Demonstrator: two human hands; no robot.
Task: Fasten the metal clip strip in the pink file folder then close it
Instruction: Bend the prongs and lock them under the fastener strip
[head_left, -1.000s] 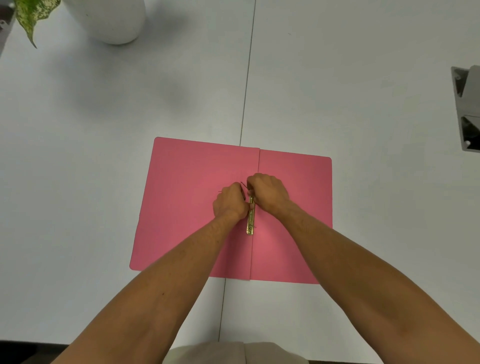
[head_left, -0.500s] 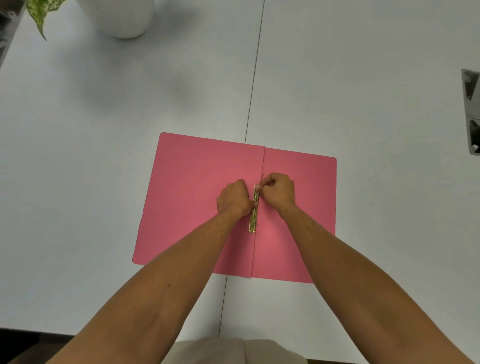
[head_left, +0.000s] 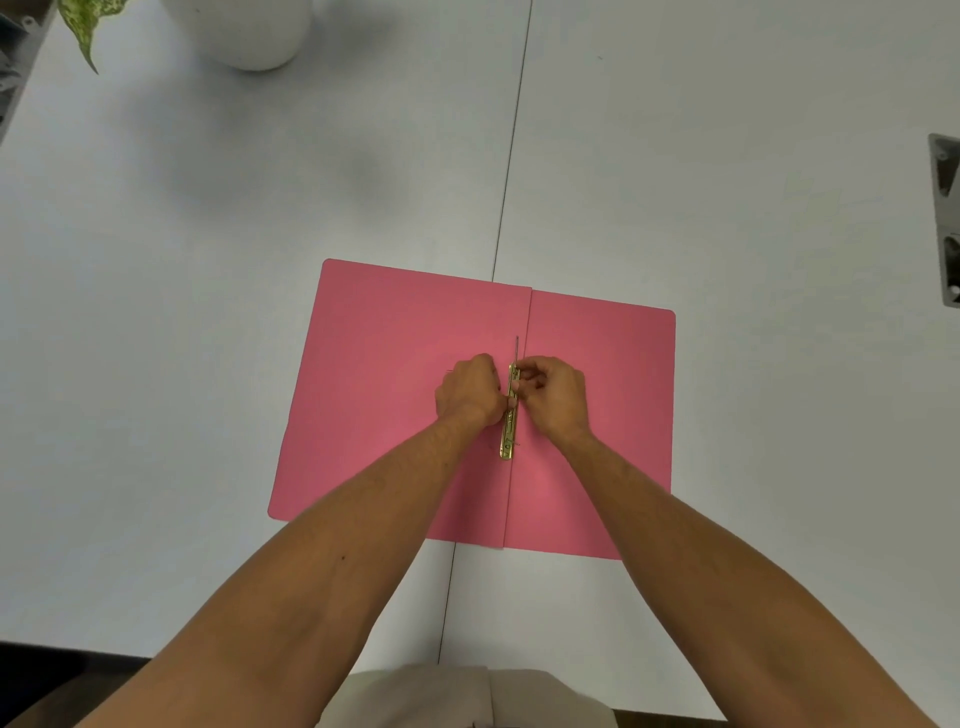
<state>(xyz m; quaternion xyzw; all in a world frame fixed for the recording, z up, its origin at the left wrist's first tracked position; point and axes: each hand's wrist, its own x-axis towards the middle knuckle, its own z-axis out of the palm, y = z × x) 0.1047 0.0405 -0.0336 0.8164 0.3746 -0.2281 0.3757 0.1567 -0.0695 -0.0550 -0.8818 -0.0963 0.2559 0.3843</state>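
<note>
Pink file folder (head_left: 395, 395) lies open and flat on the white table (head_left: 208, 260), its fold running away from the person. Along that fold sits the metal clip strip (head_left: 509, 436), its long axis in line with the crease, one thin prong (head_left: 517, 347) reaching beyond it toward the far edge. The left hand (head_left: 467, 391) and right hand (head_left: 553, 397) are curled, fingertips pinching the strip's far half from either side.
</note>
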